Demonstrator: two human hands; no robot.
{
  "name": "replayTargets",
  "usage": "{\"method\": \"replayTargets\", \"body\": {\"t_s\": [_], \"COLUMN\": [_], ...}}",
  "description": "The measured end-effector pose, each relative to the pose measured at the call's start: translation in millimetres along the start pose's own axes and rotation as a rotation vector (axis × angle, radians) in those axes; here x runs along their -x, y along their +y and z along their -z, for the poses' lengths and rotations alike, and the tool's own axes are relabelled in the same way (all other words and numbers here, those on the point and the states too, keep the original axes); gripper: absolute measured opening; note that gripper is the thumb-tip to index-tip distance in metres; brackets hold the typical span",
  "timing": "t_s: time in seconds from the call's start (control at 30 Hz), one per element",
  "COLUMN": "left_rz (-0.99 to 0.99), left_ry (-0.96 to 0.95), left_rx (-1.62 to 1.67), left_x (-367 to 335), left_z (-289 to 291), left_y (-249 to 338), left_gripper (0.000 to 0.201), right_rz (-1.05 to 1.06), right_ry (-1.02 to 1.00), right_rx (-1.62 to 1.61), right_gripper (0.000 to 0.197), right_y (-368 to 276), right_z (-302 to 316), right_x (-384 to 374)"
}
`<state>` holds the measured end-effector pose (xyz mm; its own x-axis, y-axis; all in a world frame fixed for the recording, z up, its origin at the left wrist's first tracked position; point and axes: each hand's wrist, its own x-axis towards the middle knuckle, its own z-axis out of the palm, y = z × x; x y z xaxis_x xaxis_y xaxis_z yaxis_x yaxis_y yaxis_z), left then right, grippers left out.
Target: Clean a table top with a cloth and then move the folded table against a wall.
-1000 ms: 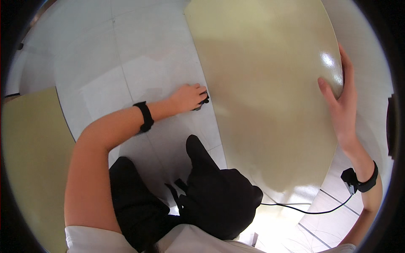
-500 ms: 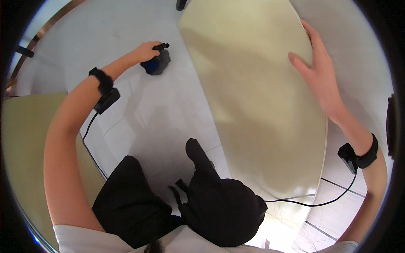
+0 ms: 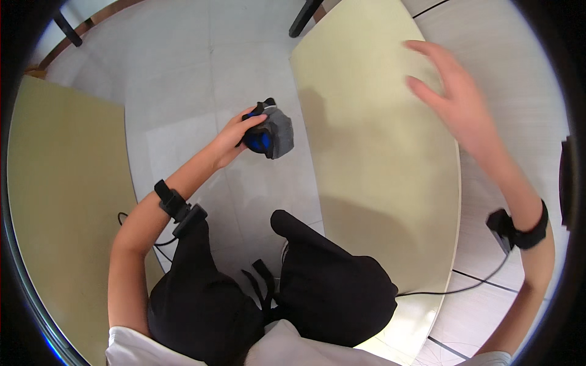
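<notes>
My left hand (image 3: 231,143) is closed around a small grey, black and blue object (image 3: 281,133). It has a rounded grey side and a blue hollow-looking part, but its kind is unclear. Hand and object are over the pale grey floor, left of a pale yellow panel (image 3: 378,165). Above that panel's right edge is my right hand (image 3: 461,104), slightly blurred, its thumb and fingers spread with nothing between them. Whether it touches the panel I cannot tell.
A second pale yellow panel (image 3: 70,195) stands at the left. Dark legs (image 3: 304,19) show at the far side. Black straps with small devices (image 3: 190,221) sit on both forearms, and a cable (image 3: 455,291) runs from the right one toward my black-clad knees (image 3: 339,293).
My left hand has come nearer and to the right with the grey, black and blue object. My right hand has shifted from the panel's edge, and the view has moved.
</notes>
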<state>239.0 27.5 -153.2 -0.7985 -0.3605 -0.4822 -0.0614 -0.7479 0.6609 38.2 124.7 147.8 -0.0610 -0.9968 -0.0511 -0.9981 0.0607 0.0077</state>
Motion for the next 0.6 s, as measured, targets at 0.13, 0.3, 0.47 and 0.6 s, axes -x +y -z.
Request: {"method": "replayTargets", "body": {"t_s": [0.13, 0.3, 0.47, 0.6], "left_rz": [0.032, 0.005, -0.028, -0.016], "left_ry": [-0.014, 0.050, 0.117, 0.207], "left_rx": [0.125, 0.095, 0.054, -0.111], "left_x": [1.2, 2.4, 4.7, 4.0], "left_z": [-7.1, -18.1, -18.7, -8.9], "left_y": [9.3, 20.0, 21.4, 19.3], "left_gripper": [0.046, 0.049, 0.048, 0.040], "right_rz": [0.160, 0.094, 0.191, 0.085], "right_ry": [-0.377, -0.754, -0.593, -0.413], "right_rx": [-0.020, 0.017, -0.071, -0.255], "right_gripper": [0.038, 0.041, 0.036, 0.025], "right_y": [-28.3, -49.2, -36.0, -8.3], "right_z": [-39.6, -107.5, -198.9, -236.8], "right_x": [-61.6, -97.1, -59.5, -44.0]}}
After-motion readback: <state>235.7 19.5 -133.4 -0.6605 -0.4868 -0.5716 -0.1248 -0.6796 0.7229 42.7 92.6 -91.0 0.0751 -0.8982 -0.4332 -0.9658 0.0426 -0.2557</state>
